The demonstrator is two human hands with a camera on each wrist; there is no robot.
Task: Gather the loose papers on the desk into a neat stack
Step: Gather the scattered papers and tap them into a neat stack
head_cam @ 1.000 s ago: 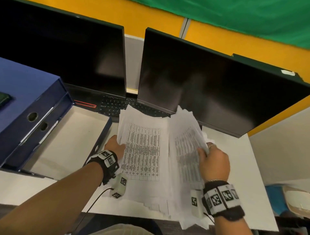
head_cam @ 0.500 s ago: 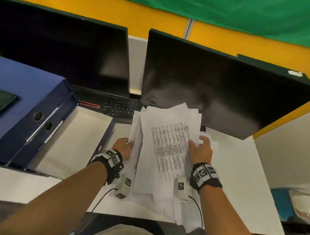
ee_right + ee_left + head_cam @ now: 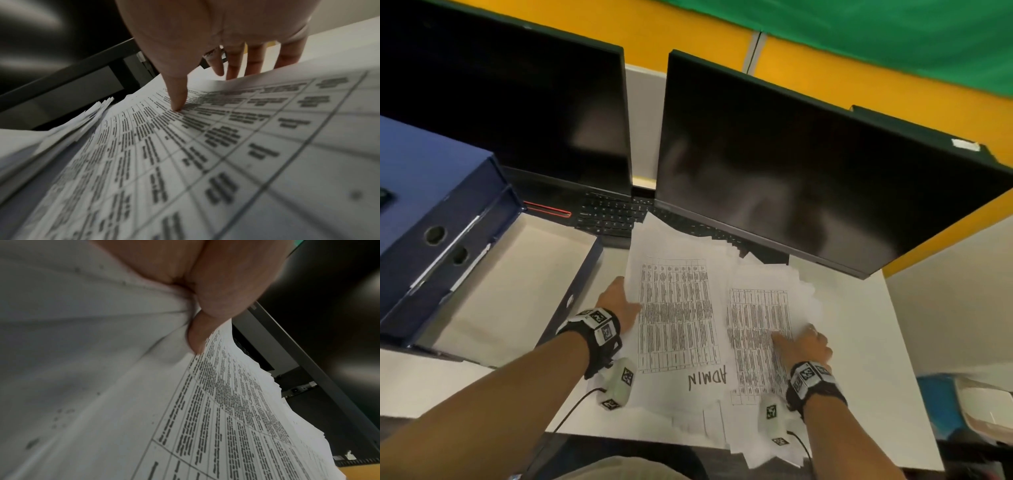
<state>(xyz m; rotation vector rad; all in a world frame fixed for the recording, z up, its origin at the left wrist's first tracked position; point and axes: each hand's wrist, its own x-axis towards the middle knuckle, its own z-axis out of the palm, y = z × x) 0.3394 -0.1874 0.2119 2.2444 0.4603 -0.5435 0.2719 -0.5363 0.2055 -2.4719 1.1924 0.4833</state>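
White printed papers lie loosely fanned on the white desk (image 3: 859,342). A left sheet (image 3: 678,308) shows a table and the handwritten word ADMIN. A right pile (image 3: 756,329) overlaps it, and several sheets hang over the desk's front edge. My left hand (image 3: 621,303) grips the left sheets' edge, its thumb (image 3: 197,337) pressed on the printed paper (image 3: 226,418). My right hand (image 3: 804,346) holds the right pile's edge. Its thumb (image 3: 176,99) presses on the top sheet (image 3: 205,146) while its fingers (image 3: 234,68) reach behind the lifted edge.
Two dark monitors (image 3: 791,178) stand close behind the papers, with a black keyboard (image 3: 613,216) beneath them. An open blue box file (image 3: 493,291) lies at the left beside blue binders (image 3: 431,205). Bare desk stretches to the right of the papers.
Half a second ago both hands pressed the sheets together into one raised bundle. Now the hands are farther apart, the right one nearer me, and the papers lie spread side by side.
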